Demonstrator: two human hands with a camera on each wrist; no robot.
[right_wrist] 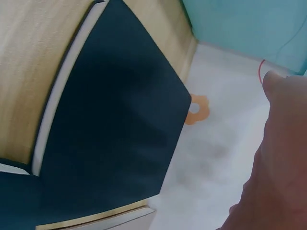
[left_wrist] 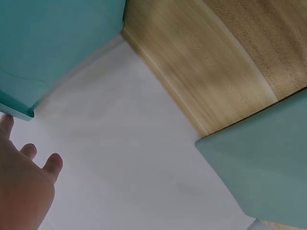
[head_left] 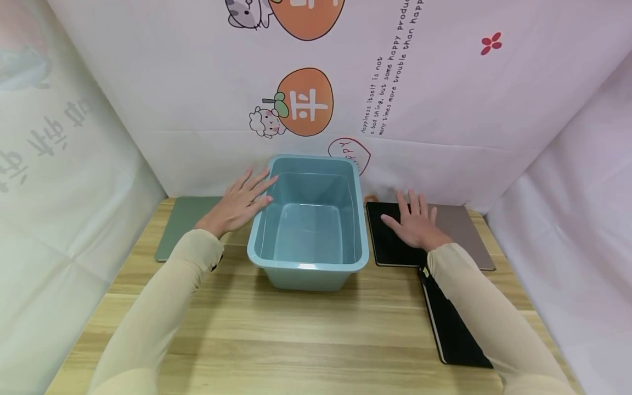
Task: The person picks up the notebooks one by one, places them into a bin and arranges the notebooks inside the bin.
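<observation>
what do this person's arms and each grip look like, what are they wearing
Both arms wear long, plain cream sleeves: the left sleeve and right sleeve reach the wrists. The left grip and right grip are bare human hands, no gloves. A small dark item shows by the left cuff, too small to identify.

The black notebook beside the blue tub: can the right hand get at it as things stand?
Probably yes. The right hand is empty and seems to hover over the black notebook, and the right wrist view shows nothing lying on its cover.
</observation>
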